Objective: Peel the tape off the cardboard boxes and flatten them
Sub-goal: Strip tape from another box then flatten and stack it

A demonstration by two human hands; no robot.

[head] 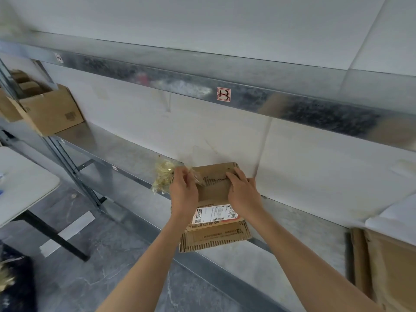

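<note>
A flat brown cardboard box (212, 192) with a white shipping label (213, 213) lies on the metal shelf (126, 154), its near end hanging over the shelf edge. My left hand (183, 194) pinches a strip of clear tape (195, 174) lifted from the box's left side. On the box's right part my right hand (244, 194) presses down, fingers curled over the cardboard. A crumpled wad of peeled yellowish tape (163, 176) sits on the shelf just left of my left hand.
An open cardboard box (51, 111) stands at the shelf's far left. Flattened cardboard (382, 266) leans at the lower right. A white folding table (22, 183) is at the left, above a grey floor. An upper shelf beam (202, 86) crosses overhead.
</note>
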